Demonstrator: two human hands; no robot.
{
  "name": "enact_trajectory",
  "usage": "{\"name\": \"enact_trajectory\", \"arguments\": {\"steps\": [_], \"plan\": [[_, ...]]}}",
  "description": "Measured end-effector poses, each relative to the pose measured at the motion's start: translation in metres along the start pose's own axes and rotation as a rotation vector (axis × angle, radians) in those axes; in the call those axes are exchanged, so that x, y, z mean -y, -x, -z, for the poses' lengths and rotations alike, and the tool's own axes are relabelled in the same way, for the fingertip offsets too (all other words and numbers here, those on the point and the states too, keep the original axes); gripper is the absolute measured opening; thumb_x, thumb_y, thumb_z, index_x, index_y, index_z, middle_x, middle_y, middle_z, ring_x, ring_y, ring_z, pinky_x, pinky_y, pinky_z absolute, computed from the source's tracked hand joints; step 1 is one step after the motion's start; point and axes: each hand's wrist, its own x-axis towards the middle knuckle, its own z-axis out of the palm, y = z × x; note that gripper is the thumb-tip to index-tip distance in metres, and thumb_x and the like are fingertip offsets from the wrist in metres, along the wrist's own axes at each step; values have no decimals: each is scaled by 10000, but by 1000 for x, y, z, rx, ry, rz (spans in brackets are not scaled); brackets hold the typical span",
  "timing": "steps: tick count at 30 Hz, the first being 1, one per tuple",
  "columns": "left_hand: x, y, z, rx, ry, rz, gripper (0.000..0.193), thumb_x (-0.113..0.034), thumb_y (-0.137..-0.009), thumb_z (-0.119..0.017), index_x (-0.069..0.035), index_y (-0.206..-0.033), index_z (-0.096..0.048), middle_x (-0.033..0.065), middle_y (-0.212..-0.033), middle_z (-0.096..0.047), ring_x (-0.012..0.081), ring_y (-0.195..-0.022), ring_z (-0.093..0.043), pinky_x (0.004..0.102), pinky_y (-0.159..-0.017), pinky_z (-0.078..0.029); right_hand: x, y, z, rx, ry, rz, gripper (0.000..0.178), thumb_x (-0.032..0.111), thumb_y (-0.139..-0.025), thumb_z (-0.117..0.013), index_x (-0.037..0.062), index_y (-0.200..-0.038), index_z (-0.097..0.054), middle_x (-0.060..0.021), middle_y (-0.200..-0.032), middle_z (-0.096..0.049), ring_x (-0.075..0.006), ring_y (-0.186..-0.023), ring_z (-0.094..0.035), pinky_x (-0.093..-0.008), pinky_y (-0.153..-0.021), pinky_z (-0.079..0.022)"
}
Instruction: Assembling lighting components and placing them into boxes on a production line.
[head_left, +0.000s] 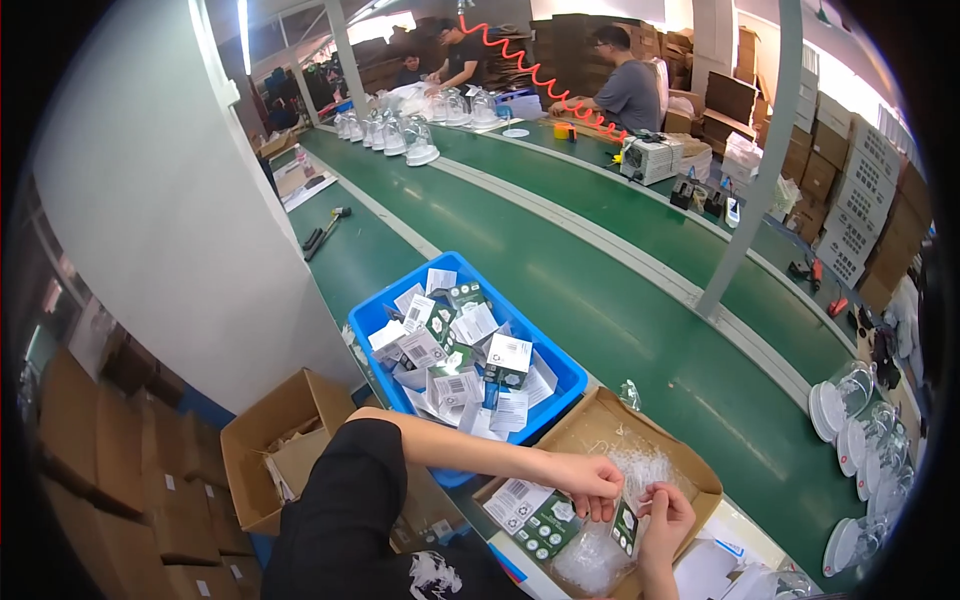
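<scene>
My left hand (590,484) reaches across from the left, its fingers pinched together at the upper edge of a small green-and-white folded card (624,528). On the card's other side, my right hand (666,518) is closed too, thumb and forefinger pressed together by the same edge. Whatever thin piece lies in the left fingertips is too small to make out. Both hands are over a shallow cardboard tray (706,482) holding a tangle of clear plastic strands (640,468) and a clear plastic bag (588,562). More printed green-and-white cards (548,528) lie at its left side.
A blue bin (572,378) full of folded cards stands beyond my left forearm. An open carton (240,470) is at left. Clear domed lamps (850,450) line the right edge; more (420,145) stand far off. A post (750,220) rises from the green bench (520,270). People work opposite.
</scene>
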Motion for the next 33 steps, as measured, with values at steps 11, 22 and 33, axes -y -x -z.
{"name": "enact_trajectory", "arguments": {"steps": [11, 22, 33], "plan": [[6, -8, 0, -136, -57, -341, 149, -153, -957, -496, -29, -886, -541, 68, -879, -636, 131, -774, -639, 260, -676, -542, 14, 8, -13, 228, 523, 535, 88, -59, -784, -646, -18, -862, -653, -122, -789, -649, -254, -750, -620, -326, -706, -487], [0, 1, -7, -301, -356, -574, 81, -65, -930, -558, 13, -908, -558, 51, -885, -644, 103, -798, -625, 253, -695, -524, 4, 10, -6, 254, 498, 546, 84, -42, -836, -618, -26, -917, -638, -131, -802, -670, -225, -723, -636, -299, -680, -507], [-6, 14, -15, -353, -522, -794, 63, -44, -827, -623, 16, -817, -608, 87, -788, -663, 137, -702, -637, 275, -660, -525, 2, 6, -5, 99, -51, -44, 125, 16, -972, -477, -41, -1024, -575, -127, -815, -655, -170, -694, -641, -282, -608, -542]]}}
